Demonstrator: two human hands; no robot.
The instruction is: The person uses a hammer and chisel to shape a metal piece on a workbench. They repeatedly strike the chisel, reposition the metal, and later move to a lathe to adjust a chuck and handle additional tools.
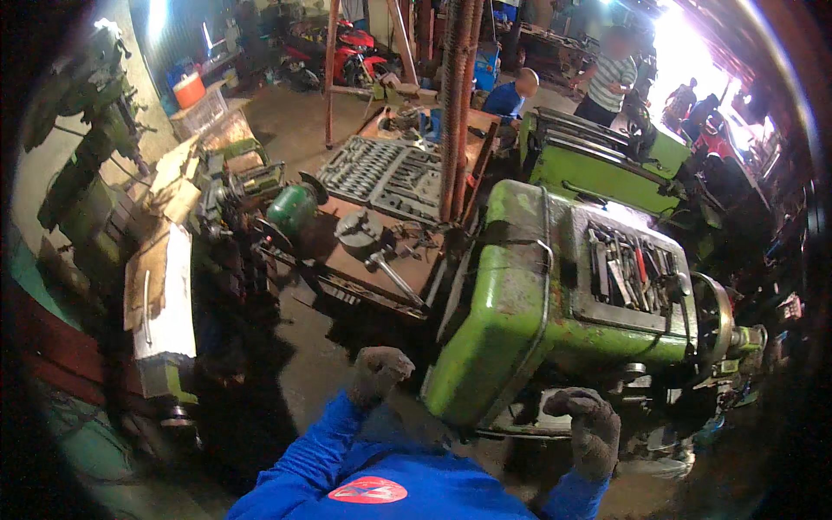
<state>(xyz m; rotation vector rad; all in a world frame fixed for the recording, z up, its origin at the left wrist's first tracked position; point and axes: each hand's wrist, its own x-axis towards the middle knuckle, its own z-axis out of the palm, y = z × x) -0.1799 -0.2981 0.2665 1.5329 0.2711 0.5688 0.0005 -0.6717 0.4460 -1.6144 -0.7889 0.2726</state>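
Observation:
Both my hands wear grey-brown work gloves and are raised in front of my blue-sleeved body. My left hand (381,373) hangs over the floor by the rounded end of a green lathe (511,303), fingers curled in, nothing seen in them. Beside the lathe's lower front, my right hand (592,431) is lifted with its fingers loosely bent and apart from the palm, and no object shows in it. On top of the lathe, a metal tray (582,299) carries several wrenches (620,270) and a red-handled tool (642,265).
A workbench (342,247) bears an open socket set (386,173), a lathe chuck (360,232) and a green motor (293,208). A rusty post (458,113) rises beside it. Machines line the left; a second green machine (598,165) and people (611,78) are farther back.

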